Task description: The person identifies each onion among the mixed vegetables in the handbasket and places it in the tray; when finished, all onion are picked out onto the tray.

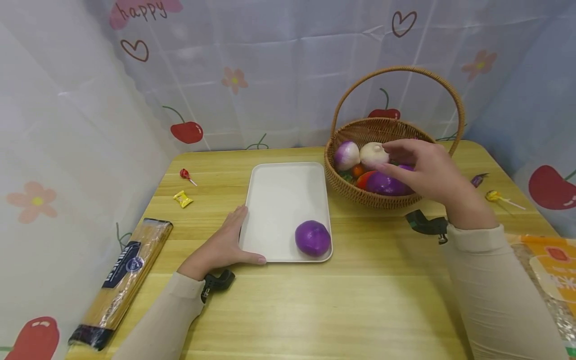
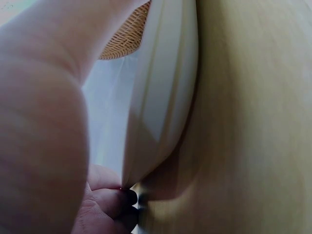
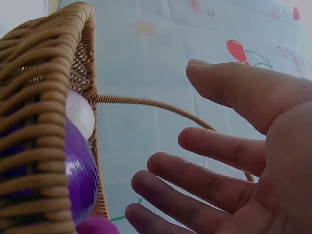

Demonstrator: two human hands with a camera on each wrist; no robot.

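A white tray [image 1: 288,200] lies on the table with a round purple vegetable [image 1: 312,238] in its front right corner. My left hand [image 1: 222,245] rests at the tray's left front corner, thumb along the front edge and fingers by the left side. Above the right part of a wicker basket [image 1: 342,186] hangs my right hand [image 1: 423,167], fingers spread and holding nothing. Purple-and-white turnip [image 1: 347,155], white bulb-shaped vegetable [image 1: 372,156] and a shiny purple vegetable [image 1: 386,185] fill the basket; the right hand hides part of them. In the right wrist view, the palm faces the basket [image 3: 48,122], apart from it.
To the left lie a red lollipop [image 1: 185,174], a yellow wrapped candy [image 1: 183,199] and a long pack of noodles [image 1: 126,280]. On the right are a purple candy [image 1: 479,180], a yellow lollipop [image 1: 492,195] and an orange-labelled bag [image 1: 549,265]. The basket's tall handle [image 1: 402,68] arches upward.
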